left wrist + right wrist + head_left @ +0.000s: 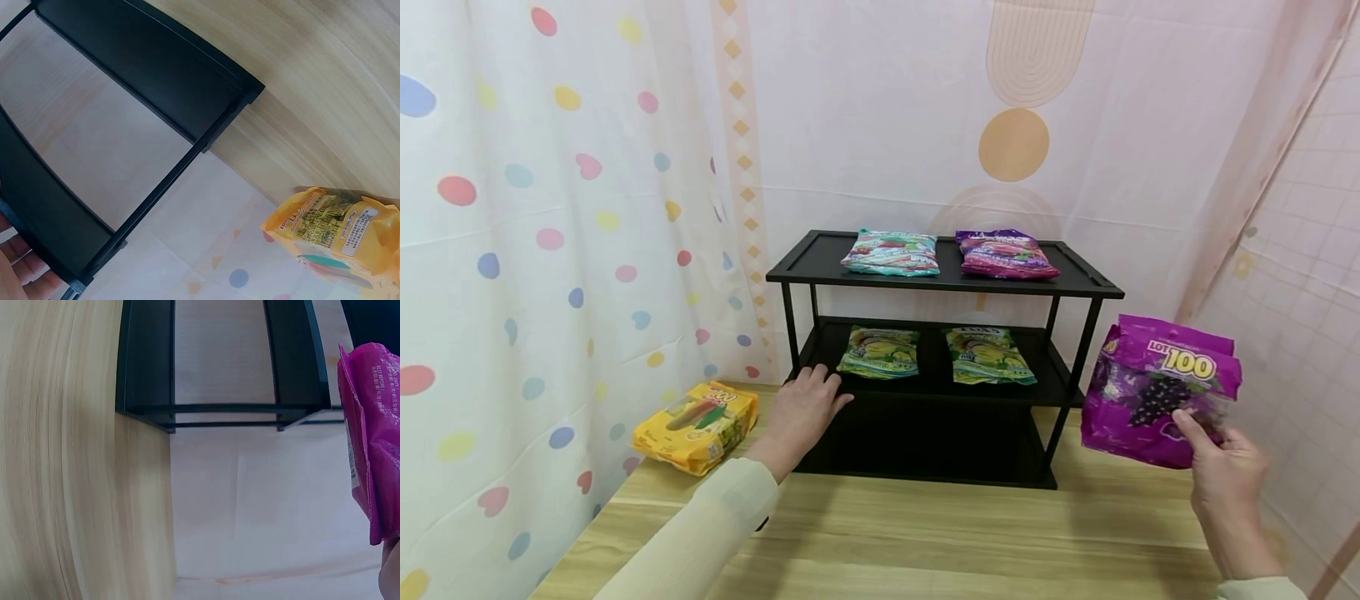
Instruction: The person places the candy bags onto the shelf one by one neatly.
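My right hand holds up a purple LOT 100 gummy candy bag with grapes on its front, thumb across the lower right corner. The bag's crimped edge shows in the right wrist view. To the left, my left hand grips the front left corner of the middle shelf of a black tiered rack. In the left wrist view, the left fingers lie along that shelf's edge. Two green candy bags lie on the middle shelf.
On the top shelf lie a teal-and-white candy bag and a magenta-purple one. A yellow LOT 100 bag sits on the wooden table, left of the rack. Patterned curtains hang behind.
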Demonstrator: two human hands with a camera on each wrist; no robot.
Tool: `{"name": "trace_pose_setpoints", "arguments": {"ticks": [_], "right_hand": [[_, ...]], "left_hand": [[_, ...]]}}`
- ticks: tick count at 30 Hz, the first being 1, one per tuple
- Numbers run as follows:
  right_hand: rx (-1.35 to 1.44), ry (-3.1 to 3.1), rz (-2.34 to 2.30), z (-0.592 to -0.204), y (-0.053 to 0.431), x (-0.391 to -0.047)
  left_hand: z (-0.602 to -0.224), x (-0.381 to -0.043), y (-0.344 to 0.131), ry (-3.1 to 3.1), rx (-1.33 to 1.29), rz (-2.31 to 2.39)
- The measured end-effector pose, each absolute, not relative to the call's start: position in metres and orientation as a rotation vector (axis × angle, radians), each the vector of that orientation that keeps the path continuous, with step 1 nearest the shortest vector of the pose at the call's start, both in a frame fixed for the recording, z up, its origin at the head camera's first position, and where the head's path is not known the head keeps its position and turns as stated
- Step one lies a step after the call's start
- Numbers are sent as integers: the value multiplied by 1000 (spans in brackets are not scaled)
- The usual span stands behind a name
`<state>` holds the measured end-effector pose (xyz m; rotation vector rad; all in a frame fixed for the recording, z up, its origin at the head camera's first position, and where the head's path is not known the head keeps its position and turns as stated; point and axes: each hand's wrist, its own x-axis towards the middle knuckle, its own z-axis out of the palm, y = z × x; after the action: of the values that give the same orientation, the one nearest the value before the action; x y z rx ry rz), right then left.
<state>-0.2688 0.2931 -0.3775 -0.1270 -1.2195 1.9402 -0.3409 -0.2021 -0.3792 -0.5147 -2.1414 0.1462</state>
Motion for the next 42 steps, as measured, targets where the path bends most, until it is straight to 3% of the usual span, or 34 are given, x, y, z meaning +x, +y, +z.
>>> {"name": "trace_pose_setpoints", "arguments": {"ticks": [42], "right_hand": [[27, -1855, 1766, -392, 216, -269]], "left_hand": [[-378, -339, -202, -2175, -525, 125]]}}
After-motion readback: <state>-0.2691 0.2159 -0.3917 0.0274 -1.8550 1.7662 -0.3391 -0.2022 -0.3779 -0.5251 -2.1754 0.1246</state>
